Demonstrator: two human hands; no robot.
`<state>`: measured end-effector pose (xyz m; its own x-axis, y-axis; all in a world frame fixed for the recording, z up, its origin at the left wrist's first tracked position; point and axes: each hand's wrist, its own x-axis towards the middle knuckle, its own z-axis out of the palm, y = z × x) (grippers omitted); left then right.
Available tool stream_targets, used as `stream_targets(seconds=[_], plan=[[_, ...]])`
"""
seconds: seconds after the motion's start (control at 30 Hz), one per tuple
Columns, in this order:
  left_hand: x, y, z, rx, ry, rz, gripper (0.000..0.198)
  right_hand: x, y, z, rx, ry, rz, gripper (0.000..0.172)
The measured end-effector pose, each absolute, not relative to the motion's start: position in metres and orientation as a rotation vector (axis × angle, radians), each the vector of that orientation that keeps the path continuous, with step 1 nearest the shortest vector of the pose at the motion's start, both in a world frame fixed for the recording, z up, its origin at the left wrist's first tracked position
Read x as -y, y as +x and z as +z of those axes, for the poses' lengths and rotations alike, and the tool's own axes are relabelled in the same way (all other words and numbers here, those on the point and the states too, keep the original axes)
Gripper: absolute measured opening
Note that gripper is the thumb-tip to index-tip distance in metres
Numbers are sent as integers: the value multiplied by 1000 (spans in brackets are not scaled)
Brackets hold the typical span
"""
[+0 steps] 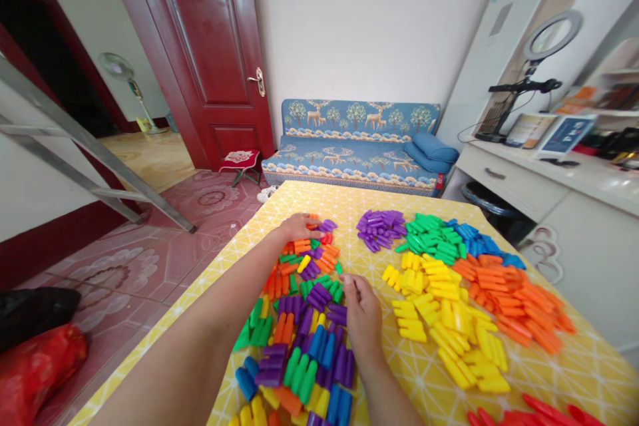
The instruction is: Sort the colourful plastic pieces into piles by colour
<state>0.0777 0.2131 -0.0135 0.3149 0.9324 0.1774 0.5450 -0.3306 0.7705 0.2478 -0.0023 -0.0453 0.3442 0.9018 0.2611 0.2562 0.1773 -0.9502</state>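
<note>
A mixed pile of plastic pieces (299, 373), shaped like short rounded bars in orange, green, purple, blue and yellow, covers the left half of the table. My left hand (299, 226) reaches over the pile's far end, its fingers stretched out and touching orange pieces (299, 246). Close to the pile's right edge is my right hand (363, 313), with curled fingers; whatever they may hold is hidden. Sorted heaps lie to the right: purple pieces (382, 229), green pieces (434, 239), blue pieces (474, 239), orange pieces (519, 299), yellow pieces (449, 319) and red pieces (534, 416).
A yellow patterned cloth covers the table (319, 196). Behind it stands a blue sofa (349, 146). At right is a white cabinet (574, 213) with a ring light (554, 36). A metal ladder (94, 153) and a red stool (239, 160) are at left.
</note>
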Motion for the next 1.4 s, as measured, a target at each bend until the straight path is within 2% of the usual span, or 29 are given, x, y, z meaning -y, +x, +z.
stream_targets(seconds=[0.3,0.47,0.57,0.67,0.87,0.97,1.1,1.23,1.4], plan=[[-160,76,12,-1054,2271,594,36,-1,249,-52,1157,-1333,598,36],[-100,65,26,-1066,2423,707,32,-2,249,-52,1166,-1324,578,32],[-58,65,24,-995,2502,749,32,-1,249,-53,1184,-1313,572,30],[-30,72,11,-1001,2494,755,41,-1,250,-53,1199,-1298,556,30],[-21,86,-2,-1119,2469,723,36,0,251,-55,1196,-1270,533,29],[-29,89,9,-1201,2386,815,31,0,250,-54,1183,-1280,553,29],[-47,97,20,-1296,2055,1045,13,-1,250,-53,1163,-1302,576,29],[-58,111,13,-1213,1476,957,20,0,249,-51,1109,-1298,599,31],[-56,120,0,-1115,1240,977,31,0,248,-48,964,-1255,670,35]])
